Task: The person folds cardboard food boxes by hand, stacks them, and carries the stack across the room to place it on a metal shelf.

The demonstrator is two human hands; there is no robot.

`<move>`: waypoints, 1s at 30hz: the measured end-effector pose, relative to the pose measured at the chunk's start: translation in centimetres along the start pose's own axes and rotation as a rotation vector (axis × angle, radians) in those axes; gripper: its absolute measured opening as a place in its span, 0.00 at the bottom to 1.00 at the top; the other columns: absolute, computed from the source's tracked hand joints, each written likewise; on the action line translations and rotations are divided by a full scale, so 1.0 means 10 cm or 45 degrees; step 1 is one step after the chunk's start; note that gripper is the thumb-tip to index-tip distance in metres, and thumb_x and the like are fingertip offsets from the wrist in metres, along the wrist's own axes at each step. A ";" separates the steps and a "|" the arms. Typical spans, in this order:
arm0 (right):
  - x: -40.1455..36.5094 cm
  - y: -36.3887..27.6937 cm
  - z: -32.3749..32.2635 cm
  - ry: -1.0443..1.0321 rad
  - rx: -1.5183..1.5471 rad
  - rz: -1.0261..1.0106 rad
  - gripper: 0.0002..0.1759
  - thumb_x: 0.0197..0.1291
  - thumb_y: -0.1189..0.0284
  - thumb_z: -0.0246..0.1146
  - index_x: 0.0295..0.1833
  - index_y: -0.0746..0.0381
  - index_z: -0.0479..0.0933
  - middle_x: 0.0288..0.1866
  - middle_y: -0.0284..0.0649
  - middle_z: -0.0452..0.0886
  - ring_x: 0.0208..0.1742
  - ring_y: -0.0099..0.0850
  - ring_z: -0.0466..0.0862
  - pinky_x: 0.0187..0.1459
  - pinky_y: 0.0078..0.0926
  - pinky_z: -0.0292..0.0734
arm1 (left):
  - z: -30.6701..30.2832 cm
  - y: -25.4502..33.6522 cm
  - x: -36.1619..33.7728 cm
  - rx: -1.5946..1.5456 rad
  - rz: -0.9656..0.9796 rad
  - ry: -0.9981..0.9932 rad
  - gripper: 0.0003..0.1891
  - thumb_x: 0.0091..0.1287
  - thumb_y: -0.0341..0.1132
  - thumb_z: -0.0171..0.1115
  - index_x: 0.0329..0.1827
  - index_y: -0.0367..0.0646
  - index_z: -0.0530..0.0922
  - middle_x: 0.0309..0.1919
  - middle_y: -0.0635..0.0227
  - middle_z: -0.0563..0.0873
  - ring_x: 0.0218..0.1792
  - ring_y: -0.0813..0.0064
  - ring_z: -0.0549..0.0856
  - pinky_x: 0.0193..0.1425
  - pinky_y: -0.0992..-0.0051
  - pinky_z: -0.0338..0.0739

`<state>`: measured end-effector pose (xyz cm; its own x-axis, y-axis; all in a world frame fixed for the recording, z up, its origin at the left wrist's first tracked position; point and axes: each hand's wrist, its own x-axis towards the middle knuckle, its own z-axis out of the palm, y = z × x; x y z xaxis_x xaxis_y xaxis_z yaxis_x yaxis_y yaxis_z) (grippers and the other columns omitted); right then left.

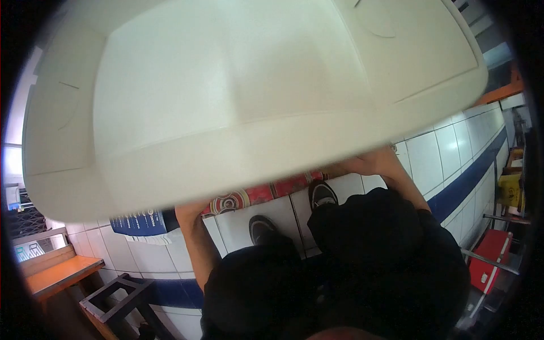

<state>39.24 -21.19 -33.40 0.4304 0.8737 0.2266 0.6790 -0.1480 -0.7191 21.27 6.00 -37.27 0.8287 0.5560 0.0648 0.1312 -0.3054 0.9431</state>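
A large cream plastic panel (238, 141) with rounded corners and a recessed middle fills the upper view, tilted, close in front of me. Beneath its near edge, my left hand (192, 208) is closed at the panel, most of its fingers hidden behind it. My right hand (367, 162) grips under the same edge further right, its fingertips also out of sight. Between the two hands shows a strip of a red patterned item (260, 194) with circles on it. Whether it touches my hands is hard to see.
White floor tiles (243, 226) with a dark blue band (470, 173) lie below. My shoes (322, 194) stand under the panel. A blue printed packet (141, 222), a dark metal stool frame (116, 297) and an orange-topped bench (65, 275) are at left. A red case (490, 260) sits at right.
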 end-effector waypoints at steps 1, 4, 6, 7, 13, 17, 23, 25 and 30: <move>-0.01 0.03 0.03 0.023 -0.014 -0.013 0.44 0.66 0.66 0.67 0.82 0.65 0.56 0.50 0.50 0.85 0.48 0.43 0.84 0.67 0.43 0.67 | 0.00 -0.04 -0.01 -0.001 0.046 0.028 0.35 0.48 0.42 0.83 0.56 0.31 0.79 0.46 0.54 0.88 0.48 0.61 0.87 0.60 0.66 0.79; 0.02 0.13 0.02 -0.053 -0.112 0.032 0.43 0.66 0.66 0.67 0.82 0.66 0.57 0.53 0.51 0.84 0.50 0.43 0.82 0.64 0.42 0.68 | 0.00 -0.05 0.02 0.005 0.143 -0.054 0.30 0.51 0.40 0.82 0.54 0.34 0.81 0.45 0.56 0.88 0.47 0.63 0.88 0.59 0.66 0.80; 0.03 0.06 -0.01 -0.088 -0.150 0.091 0.43 0.65 0.66 0.67 0.81 0.66 0.57 0.53 0.51 0.85 0.51 0.43 0.81 0.63 0.41 0.68 | -0.03 -0.09 0.02 0.020 0.100 -0.099 0.29 0.51 0.39 0.82 0.53 0.35 0.81 0.44 0.57 0.89 0.46 0.63 0.88 0.59 0.66 0.80; 0.05 -0.08 -0.05 -0.099 -0.154 0.136 0.43 0.65 0.65 0.67 0.81 0.66 0.57 0.53 0.50 0.85 0.52 0.43 0.81 0.62 0.40 0.68 | -0.01 -0.07 0.00 -0.026 0.040 -0.035 0.27 0.50 0.39 0.82 0.51 0.37 0.83 0.43 0.58 0.89 0.45 0.64 0.88 0.58 0.66 0.80; 0.03 0.10 0.02 -0.076 -0.175 0.001 0.45 0.64 0.64 0.69 0.82 0.64 0.57 0.50 0.46 0.87 0.50 0.39 0.81 0.61 0.36 0.67 | -0.06 -0.10 0.01 0.069 -0.029 -0.062 0.27 0.48 0.40 0.84 0.49 0.36 0.84 0.41 0.59 0.89 0.43 0.64 0.88 0.56 0.67 0.81; 0.02 0.24 0.06 -0.056 -0.020 -0.040 0.46 0.63 0.64 0.70 0.82 0.63 0.57 0.50 0.47 0.86 0.52 0.38 0.83 0.62 0.38 0.69 | -0.01 -0.15 0.05 0.065 0.160 -0.005 0.32 0.46 0.42 0.85 0.51 0.33 0.82 0.42 0.58 0.89 0.43 0.64 0.88 0.56 0.68 0.81; 0.00 0.26 0.08 -0.028 0.217 0.034 0.44 0.64 0.67 0.70 0.82 0.64 0.58 0.53 0.51 0.84 0.56 0.40 0.84 0.63 0.40 0.74 | 0.03 -0.33 0.04 -0.095 0.164 0.104 0.33 0.47 0.42 0.86 0.52 0.33 0.81 0.42 0.58 0.88 0.43 0.64 0.88 0.56 0.68 0.81; -0.01 0.30 0.12 0.015 0.226 -0.015 0.43 0.65 0.67 0.69 0.81 0.64 0.58 0.53 0.51 0.84 0.56 0.41 0.84 0.63 0.39 0.75 | 0.01 -0.29 0.03 -0.087 0.030 0.044 0.31 0.47 0.41 0.86 0.51 0.33 0.82 0.42 0.58 0.88 0.43 0.65 0.88 0.56 0.69 0.81; 0.01 0.23 0.07 -0.035 -0.010 0.001 0.45 0.66 0.64 0.67 0.83 0.62 0.55 0.55 0.52 0.85 0.58 0.44 0.84 0.71 0.42 0.67 | -0.07 -0.52 0.10 -0.068 0.252 -0.035 0.28 0.47 0.40 0.86 0.48 0.35 0.84 0.42 0.58 0.89 0.43 0.66 0.88 0.54 0.69 0.81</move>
<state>40.50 -21.09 -35.48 0.4145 0.8861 0.2076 0.6832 -0.1522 -0.7142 21.06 8.64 -41.87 0.8500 0.4677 0.2424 -0.0640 -0.3650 0.9288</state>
